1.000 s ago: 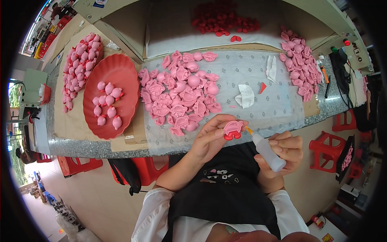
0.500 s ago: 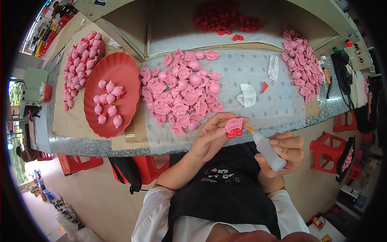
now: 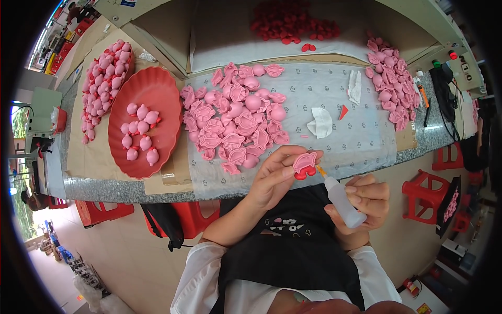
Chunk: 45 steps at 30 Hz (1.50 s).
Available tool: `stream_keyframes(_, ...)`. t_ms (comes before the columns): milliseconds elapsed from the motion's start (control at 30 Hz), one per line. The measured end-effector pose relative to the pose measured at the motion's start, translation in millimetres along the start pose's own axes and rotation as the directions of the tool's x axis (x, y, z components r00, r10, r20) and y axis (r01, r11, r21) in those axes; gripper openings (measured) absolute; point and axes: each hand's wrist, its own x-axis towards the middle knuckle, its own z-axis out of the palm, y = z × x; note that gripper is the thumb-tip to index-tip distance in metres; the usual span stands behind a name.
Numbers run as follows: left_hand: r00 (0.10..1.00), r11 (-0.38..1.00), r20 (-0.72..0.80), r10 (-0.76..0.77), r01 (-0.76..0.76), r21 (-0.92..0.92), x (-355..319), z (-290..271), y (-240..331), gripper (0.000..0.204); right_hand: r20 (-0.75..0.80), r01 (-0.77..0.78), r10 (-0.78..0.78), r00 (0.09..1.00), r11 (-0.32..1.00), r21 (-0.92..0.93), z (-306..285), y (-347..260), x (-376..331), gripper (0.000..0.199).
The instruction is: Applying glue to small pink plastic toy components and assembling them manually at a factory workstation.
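Observation:
Between the fingertips of my left hand (image 3: 273, 175) is a small pink hollow plastic shell (image 3: 303, 161), its open side showing. A glossy red two-lobed piece (image 3: 305, 172) sits against the shell's lower edge. My right hand (image 3: 370, 201) is wrapped around a translucent squeeze bottle (image 3: 344, 202) with a thin amber nozzle. That nozzle's tip points at the right side of the shell and red piece; whether it touches them I cannot tell. Beyond my left hand, a heap of similar pink shells (image 3: 235, 118) lies on white printed sheeting.
On the left stands a red scalloped tray (image 3: 123, 141) with several round pink pieces, beside a pile of pink-and-red pieces (image 3: 104, 76). Red parts (image 3: 293, 26) fill the shelf's back. More pink shells (image 3: 389, 78), crumpled white paper (image 3: 320, 123) and a red scrap (image 3: 343, 112) lie right.
The squeeze bottle and my right hand have shifted slightly left and down, and the nozzle tip sits a little lower. My left hand keeps its hold almost unmoved.

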Motion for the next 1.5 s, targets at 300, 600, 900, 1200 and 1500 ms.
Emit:
stream_keyframes(300, 1.000, 0.999, 0.008, -0.013, 0.013, -0.052, 1.2, -2.1, -0.7, 0.036, 0.023, -0.026, 0.026, 0.999, 1.000, 0.004, -0.7, -2.1, 1.1, 0.049)
stream_keyframes(600, 0.999, 0.989, 0.021, -0.041, 0.043, -0.141, 2.2, -2.3, -0.2, 0.036, -0.004, -0.086, 0.086, 0.996, 0.994, 0.074, -2.0, -1.7, -0.5, 0.047)
stream_keyframes(900, 0.998, 0.982, 0.006, -0.070, 0.069, -0.177, 2.3, -2.5, 0.3, 0.036, -0.079, -0.025, 0.029, 0.996, 0.999, 0.048, -0.7, 3.6, -0.9, 0.039)
stream_keyframes(1200, 0.997, 0.981, -0.001, -0.072, 0.071, -0.178, 2.1, -2.9, 0.7, 0.036, -0.084, -0.033, 0.036, 0.996, 0.999, 0.034, 1.3, 5.0, -1.9, 0.040)
stream_keyframes(1500, 0.997, 0.979, 0.006, -0.076, 0.076, -0.187, 2.5, -3.6, 0.6, 0.036, -0.081, -0.041, 0.043, 0.996, 0.999, 0.031, 0.7, 3.8, -1.8, 0.040)
